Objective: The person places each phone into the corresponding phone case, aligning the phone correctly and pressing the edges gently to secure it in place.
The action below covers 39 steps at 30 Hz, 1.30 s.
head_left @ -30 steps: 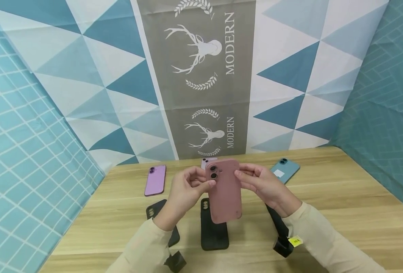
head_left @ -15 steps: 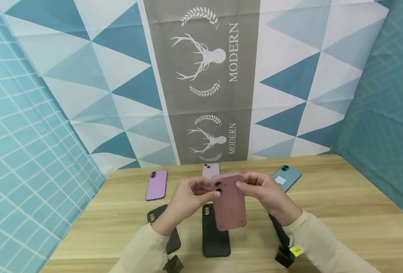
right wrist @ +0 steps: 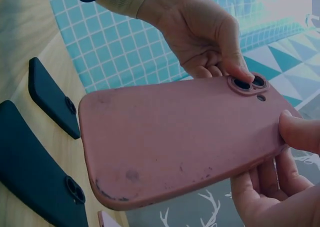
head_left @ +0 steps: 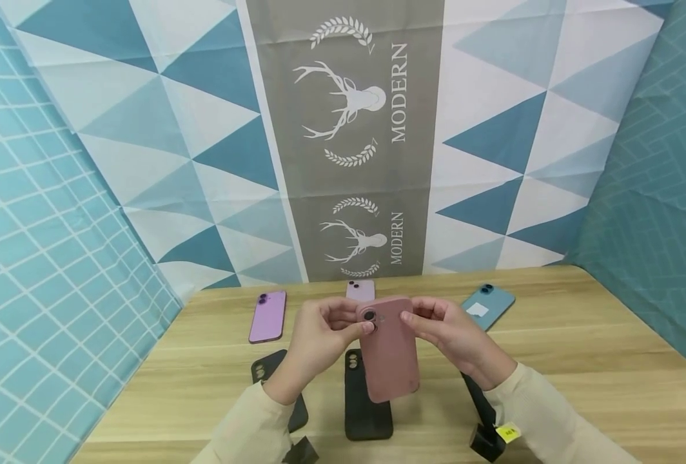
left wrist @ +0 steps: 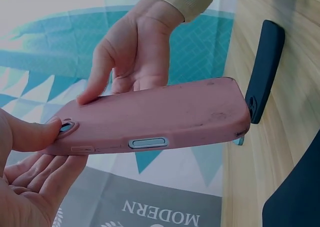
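Both hands hold a phone in a dusty pink case (head_left: 391, 361) above the table, its back with two lenses facing me. My left hand (head_left: 320, 335) pinches the camera corner, thumb on the lens surround and fingers behind. My right hand (head_left: 453, 332) pinches the opposite upper edge, thumb on the back of the case. In the left wrist view, a long pale side button shows through an opening in the pink case (left wrist: 170, 117). Dark scuffs mark the lower end of the case (right wrist: 150, 152) in the right wrist view. The phone's screen side is hidden.
Black phone cases lie near: one central (head_left: 369, 412), one by my left wrist (head_left: 299, 409), one partly hidden under my right wrist (head_left: 478, 399). Behind are a purple phone (head_left: 267, 317), a pale pink phone (head_left: 360, 290) and a teal phone (head_left: 490, 306) on the wooden table (head_left: 581, 361).
The head view has tilted up slightly. Both hands keep their hold while the pink-cased phone has come a little lower, showing more of the pale pink phone behind.
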Each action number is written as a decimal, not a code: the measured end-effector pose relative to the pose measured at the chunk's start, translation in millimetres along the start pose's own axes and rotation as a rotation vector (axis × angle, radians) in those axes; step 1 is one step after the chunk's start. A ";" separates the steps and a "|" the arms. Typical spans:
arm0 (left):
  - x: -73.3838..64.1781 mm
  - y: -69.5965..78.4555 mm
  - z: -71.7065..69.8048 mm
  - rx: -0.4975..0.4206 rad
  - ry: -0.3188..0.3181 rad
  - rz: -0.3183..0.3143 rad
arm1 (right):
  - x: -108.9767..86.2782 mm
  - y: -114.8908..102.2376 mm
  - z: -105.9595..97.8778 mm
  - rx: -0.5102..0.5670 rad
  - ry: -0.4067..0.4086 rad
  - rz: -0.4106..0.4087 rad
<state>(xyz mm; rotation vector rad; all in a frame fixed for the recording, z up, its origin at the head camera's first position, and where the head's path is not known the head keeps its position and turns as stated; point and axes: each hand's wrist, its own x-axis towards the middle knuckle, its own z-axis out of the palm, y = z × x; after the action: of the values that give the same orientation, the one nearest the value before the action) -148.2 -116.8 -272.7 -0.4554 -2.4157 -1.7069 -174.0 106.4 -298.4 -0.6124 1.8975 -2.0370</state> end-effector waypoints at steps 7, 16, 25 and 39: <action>-4.9 2.1 -1.6 -0.025 -0.079 0.031 | -1.7 -4.6 3.0 0.001 -0.033 -0.080; 3.2 3.2 -7.3 -0.023 -0.193 0.055 | -2.1 -4.1 5.7 -0.001 -0.007 -0.169; 0.7 13.2 -5.6 -0.035 -0.085 0.098 | -6.9 -7.9 11.4 0.027 0.043 -0.129; 13.5 25.7 -5.1 -0.178 0.043 0.029 | -12.0 -5.9 9.5 -0.059 0.077 -0.060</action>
<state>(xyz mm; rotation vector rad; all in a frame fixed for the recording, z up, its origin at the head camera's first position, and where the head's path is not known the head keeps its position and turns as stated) -152.7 -111.6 -244.0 -0.4677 -2.2267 -1.9073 -158.5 104.4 -293.4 -0.6212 2.0127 -2.0760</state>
